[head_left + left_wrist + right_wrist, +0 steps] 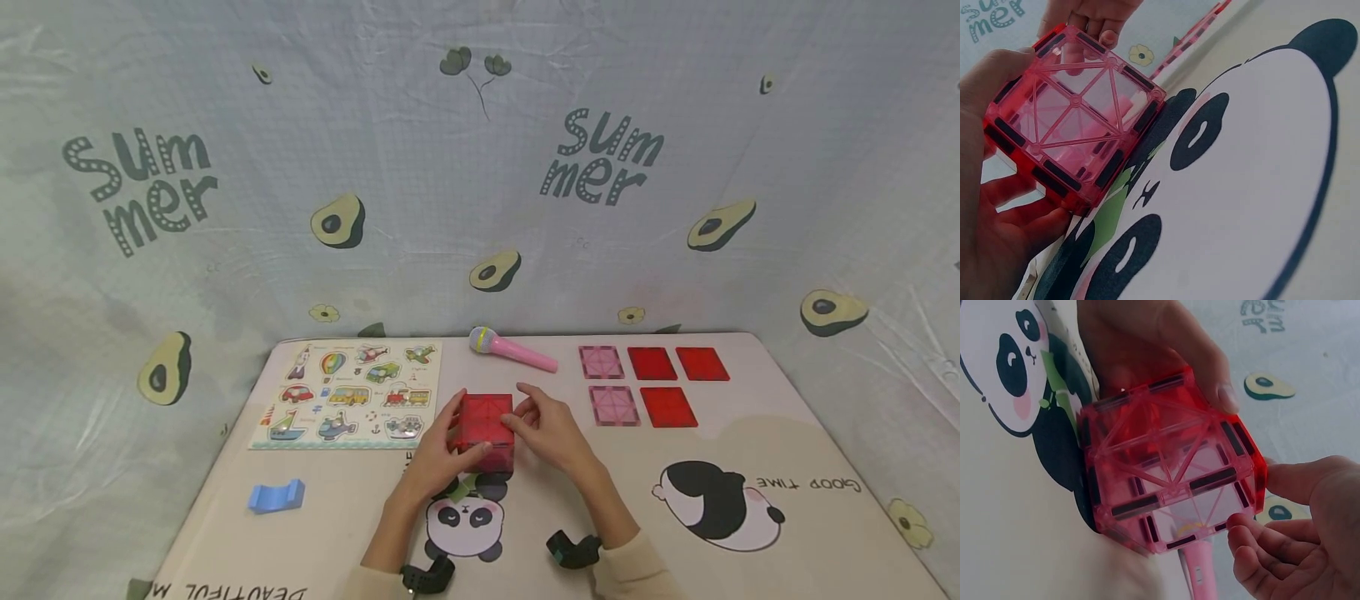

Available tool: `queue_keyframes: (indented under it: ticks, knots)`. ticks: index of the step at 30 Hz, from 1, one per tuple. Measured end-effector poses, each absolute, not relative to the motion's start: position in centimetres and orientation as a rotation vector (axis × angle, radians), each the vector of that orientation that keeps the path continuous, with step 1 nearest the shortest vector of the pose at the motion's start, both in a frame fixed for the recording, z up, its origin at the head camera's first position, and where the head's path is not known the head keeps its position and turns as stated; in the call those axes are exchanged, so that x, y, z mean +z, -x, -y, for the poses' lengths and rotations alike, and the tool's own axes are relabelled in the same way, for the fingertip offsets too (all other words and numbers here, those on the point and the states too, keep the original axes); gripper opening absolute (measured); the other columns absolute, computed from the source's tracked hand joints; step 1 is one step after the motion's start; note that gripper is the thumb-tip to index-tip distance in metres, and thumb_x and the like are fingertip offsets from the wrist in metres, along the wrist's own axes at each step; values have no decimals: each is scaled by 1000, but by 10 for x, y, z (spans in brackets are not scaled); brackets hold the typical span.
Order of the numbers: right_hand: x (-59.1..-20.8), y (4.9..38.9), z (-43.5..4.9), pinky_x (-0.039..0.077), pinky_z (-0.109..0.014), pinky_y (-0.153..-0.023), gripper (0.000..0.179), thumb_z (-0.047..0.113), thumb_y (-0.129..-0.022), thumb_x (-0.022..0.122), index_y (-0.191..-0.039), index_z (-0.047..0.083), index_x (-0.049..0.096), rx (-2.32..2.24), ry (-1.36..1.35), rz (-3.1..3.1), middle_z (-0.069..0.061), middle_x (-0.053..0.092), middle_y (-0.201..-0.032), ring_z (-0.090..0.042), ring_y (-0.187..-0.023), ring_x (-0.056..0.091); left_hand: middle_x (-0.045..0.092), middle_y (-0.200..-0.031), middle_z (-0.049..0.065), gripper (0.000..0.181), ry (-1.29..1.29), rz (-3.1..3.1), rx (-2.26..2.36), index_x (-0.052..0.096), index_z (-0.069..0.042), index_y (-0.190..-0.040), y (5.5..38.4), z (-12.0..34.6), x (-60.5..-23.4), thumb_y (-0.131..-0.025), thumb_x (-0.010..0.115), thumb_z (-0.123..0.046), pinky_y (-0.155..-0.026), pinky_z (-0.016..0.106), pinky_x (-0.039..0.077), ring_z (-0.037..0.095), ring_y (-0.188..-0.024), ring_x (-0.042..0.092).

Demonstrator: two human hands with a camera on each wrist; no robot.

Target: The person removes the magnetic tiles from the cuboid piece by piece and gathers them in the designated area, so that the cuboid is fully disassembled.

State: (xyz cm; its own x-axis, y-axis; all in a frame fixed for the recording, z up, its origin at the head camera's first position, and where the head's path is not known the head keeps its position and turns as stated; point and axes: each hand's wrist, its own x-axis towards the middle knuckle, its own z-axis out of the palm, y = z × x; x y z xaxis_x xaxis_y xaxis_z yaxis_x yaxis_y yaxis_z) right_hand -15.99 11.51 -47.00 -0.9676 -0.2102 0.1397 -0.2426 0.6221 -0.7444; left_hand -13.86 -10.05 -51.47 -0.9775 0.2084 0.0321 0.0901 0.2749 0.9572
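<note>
Left hand (435, 452) grips, loose right hand (553, 429) touches a cube (487, 417) between the table's (345, 508) side edges, likely light, stiff, best held by opposite walls.

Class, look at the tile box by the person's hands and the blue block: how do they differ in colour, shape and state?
The tile box is red and pink and see-through; the blue block looks solid. The tile box has flat square faces, while the blue block's top dips in a curve. The left hand grips the tile box; no hand touches the blue block. Both are nearer the person than the pink microphone.
</note>
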Motion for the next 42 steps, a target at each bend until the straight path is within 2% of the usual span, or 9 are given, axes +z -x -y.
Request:
queue_keyframes:
  ticks: [11,22,42]
  knots:
    - [-472,158,-109,53,-16,-68,56,20,-90,75,-139,1,56,1419,-442,2778,-2,67,-92,-9,-75,58,43,-155,10,88,-290,-2448,1790,28,-26,-158,139,101,-517,-86,77,-34,-106,52,50,41,-140,47]
    - [-473,158,-108,51,-16,-65,55,19,-90,75,-138,-2,56,1411,-458,2772,-3,65,-89,-10,-73,55,44,-155,10,87,-297,-2444,1786,28,-28,-158,140,102,-518,-86,77,-36,-105,52,50,41,-140,47]
    - [-473,159,-106,52,-15,-64,53,16,-90,75,-137,-1,56,1437,-437,2759,-4,66,-91,-9,-74,58,43,-155,12,89,-261,-2435,1796,26,-20,-159,138,99,-510,-86,77,-25,-108,54,48,42,-140,47]
